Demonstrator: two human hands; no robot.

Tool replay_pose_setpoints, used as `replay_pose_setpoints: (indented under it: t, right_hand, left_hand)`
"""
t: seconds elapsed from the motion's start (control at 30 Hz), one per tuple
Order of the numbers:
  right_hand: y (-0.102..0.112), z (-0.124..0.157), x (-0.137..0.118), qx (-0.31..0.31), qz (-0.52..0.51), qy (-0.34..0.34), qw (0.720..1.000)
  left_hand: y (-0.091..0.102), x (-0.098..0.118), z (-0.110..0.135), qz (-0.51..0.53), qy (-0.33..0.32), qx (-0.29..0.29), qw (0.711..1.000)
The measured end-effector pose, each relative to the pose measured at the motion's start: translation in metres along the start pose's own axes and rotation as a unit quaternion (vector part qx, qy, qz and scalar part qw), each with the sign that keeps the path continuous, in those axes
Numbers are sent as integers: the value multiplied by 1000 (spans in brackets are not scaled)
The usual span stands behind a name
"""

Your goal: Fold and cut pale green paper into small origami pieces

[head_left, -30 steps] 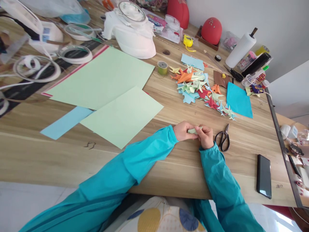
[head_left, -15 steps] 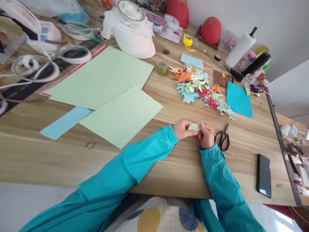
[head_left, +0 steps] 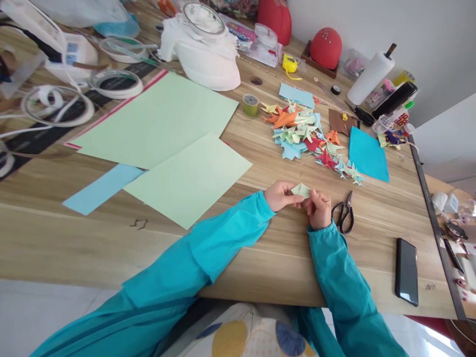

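Observation:
Both of my hands meet over the wooden table, pinching a small folded piece of pale green paper between them. My left hand grips its left side with curled fingers. My right hand holds the right side, fingers closed around it. Both arms wear teal sleeves. Black scissors lie just right of my right hand. A pile of several folded paper shapes in green, orange, red and blue lies beyond my hands.
Two large pale green sheets and a light blue strip lie to the left. A teal sheet lies at the right. A black phone rests near the front right edge. Tape rolls, a white machine and clutter fill the back.
The folded green paper has been lifted slightly and opened into a wider pointed shape between my fingers. My hands have shifted a little away from me.

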State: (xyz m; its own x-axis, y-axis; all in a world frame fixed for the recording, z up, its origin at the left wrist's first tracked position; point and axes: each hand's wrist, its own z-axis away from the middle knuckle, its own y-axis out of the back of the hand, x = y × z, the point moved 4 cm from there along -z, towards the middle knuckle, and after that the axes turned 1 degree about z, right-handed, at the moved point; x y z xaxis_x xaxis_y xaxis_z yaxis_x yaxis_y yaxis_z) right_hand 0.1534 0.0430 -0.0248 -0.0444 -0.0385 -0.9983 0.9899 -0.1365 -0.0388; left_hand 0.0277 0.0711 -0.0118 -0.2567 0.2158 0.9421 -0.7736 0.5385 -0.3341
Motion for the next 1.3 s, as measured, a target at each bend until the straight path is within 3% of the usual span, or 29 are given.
replay_pose_setpoints:
  t: [0.27, 0.77, 1.1, 1.3]
  right_hand:
    - [-1, 2, -2, -26, 17, -9, 999]
    - [-5, 3, -6, -60, 54, 21, 997]
    - [-5, 2, -4, -49, 18, 32, 998]
    - [-7, 3, -6, -78, 42, 34, 995]
  left_hand:
    - [9, -2, -3, 14, -17, 96, 995]
    - [6, -5, -1, -68, -24, 61, 996]
    - [2, -2, 0, -39, -19, 65, 997]
    - [1, -5, 0, -23, -13, 54, 998]
